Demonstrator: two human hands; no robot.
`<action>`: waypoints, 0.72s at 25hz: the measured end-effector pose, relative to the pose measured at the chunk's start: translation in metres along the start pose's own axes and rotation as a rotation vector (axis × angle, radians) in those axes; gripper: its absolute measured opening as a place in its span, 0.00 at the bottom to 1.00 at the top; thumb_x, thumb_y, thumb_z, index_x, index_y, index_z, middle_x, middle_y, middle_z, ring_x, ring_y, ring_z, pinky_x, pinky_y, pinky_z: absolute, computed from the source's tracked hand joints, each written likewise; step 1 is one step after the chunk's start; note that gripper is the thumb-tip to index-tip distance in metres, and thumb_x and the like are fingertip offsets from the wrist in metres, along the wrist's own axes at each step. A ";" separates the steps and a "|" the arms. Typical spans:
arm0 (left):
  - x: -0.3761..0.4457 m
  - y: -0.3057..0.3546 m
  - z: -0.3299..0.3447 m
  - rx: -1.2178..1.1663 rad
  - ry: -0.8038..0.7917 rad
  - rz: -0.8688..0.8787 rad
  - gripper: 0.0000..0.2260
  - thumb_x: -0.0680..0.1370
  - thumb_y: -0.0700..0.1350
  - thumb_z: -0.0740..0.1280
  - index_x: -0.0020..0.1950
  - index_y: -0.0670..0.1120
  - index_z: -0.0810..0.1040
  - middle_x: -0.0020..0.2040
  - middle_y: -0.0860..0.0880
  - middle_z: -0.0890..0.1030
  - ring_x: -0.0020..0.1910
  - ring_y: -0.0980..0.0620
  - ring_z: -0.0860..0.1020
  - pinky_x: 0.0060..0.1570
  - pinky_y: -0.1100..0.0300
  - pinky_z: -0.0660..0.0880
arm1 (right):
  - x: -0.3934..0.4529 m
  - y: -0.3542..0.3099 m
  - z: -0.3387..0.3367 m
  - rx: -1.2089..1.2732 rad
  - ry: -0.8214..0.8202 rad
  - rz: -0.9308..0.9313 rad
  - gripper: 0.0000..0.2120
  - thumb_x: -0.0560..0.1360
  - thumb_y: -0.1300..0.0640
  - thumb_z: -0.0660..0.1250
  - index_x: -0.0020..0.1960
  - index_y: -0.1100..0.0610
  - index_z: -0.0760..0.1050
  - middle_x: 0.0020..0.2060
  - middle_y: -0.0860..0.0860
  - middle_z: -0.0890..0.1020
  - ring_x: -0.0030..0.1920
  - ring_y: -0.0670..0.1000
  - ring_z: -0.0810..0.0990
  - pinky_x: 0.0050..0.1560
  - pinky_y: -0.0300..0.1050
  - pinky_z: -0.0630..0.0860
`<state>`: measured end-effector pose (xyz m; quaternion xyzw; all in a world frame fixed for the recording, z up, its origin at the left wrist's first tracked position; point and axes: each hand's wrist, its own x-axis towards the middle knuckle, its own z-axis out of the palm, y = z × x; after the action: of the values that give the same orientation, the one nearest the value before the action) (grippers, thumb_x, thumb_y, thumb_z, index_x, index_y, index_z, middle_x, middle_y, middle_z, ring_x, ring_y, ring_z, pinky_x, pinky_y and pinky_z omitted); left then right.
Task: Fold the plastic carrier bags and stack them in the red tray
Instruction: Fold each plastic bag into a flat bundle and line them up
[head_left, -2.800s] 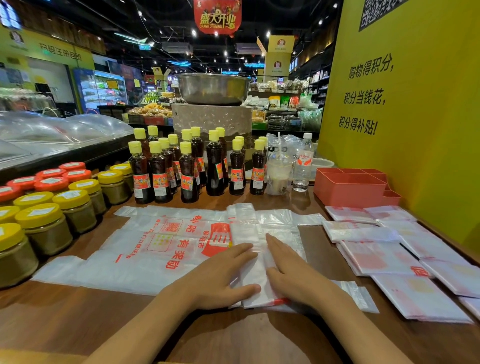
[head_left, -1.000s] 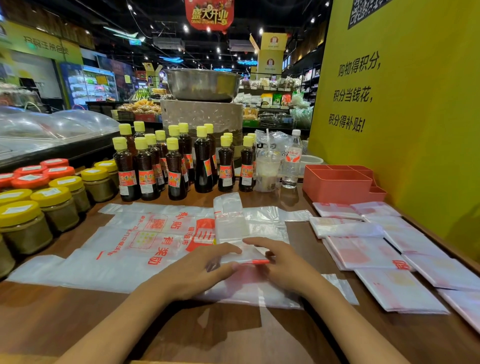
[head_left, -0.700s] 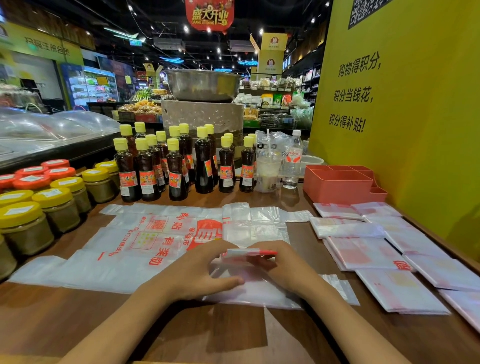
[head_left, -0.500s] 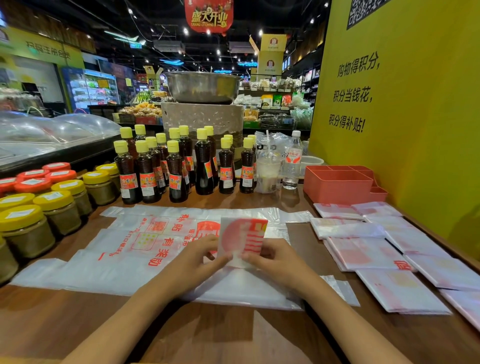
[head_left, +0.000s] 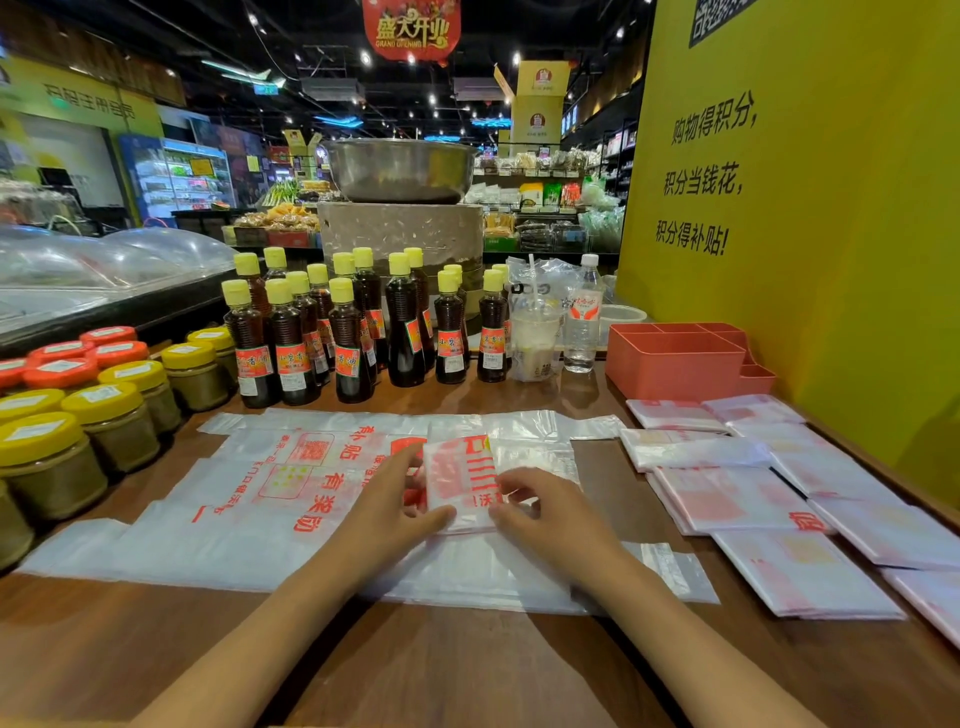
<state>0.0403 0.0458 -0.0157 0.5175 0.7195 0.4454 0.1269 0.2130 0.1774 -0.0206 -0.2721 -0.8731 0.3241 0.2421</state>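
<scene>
Our left hand (head_left: 387, 512) and right hand (head_left: 543, 512) now pinch the folded carrier bag (head_left: 460, 480) as a small packet, doubled over from a flat strip moments ago. It sits above the unfolded bags (head_left: 249, 499) on the counter (head_left: 467, 670), ready for the red tray (head_left: 675, 364).

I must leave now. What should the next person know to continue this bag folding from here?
Left hand and right hand each pinch a side of the folded bag, above the unfolded bags spread on the table.
Folded bags lie at the right, not in the red tray.
Left: fold the spread bags, stack all in the tray.
</scene>
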 end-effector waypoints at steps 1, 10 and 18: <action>0.000 -0.001 0.000 0.007 -0.021 0.001 0.27 0.75 0.46 0.74 0.65 0.64 0.63 0.59 0.66 0.70 0.55 0.64 0.74 0.45 0.74 0.75 | -0.001 0.000 0.000 -0.019 0.001 -0.009 0.15 0.78 0.47 0.68 0.65 0.46 0.77 0.57 0.39 0.79 0.54 0.36 0.76 0.52 0.30 0.72; -0.002 -0.002 0.004 0.137 -0.155 0.145 0.17 0.75 0.55 0.73 0.63 0.56 0.78 0.60 0.60 0.74 0.57 0.66 0.74 0.57 0.65 0.75 | -0.001 -0.006 -0.005 -0.086 0.045 -0.006 0.21 0.82 0.47 0.63 0.73 0.49 0.68 0.66 0.45 0.69 0.57 0.41 0.71 0.57 0.38 0.67; -0.009 0.001 0.008 0.412 -0.267 0.195 0.21 0.77 0.64 0.64 0.68 0.62 0.67 0.77 0.64 0.55 0.73 0.66 0.56 0.67 0.64 0.60 | 0.000 -0.002 -0.003 -0.256 -0.067 0.034 0.26 0.81 0.46 0.61 0.77 0.51 0.64 0.71 0.48 0.65 0.65 0.47 0.69 0.62 0.42 0.69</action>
<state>0.0496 0.0421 -0.0217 0.6536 0.7184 0.2277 0.0691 0.2138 0.1776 -0.0168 -0.3046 -0.9102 0.2232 0.1704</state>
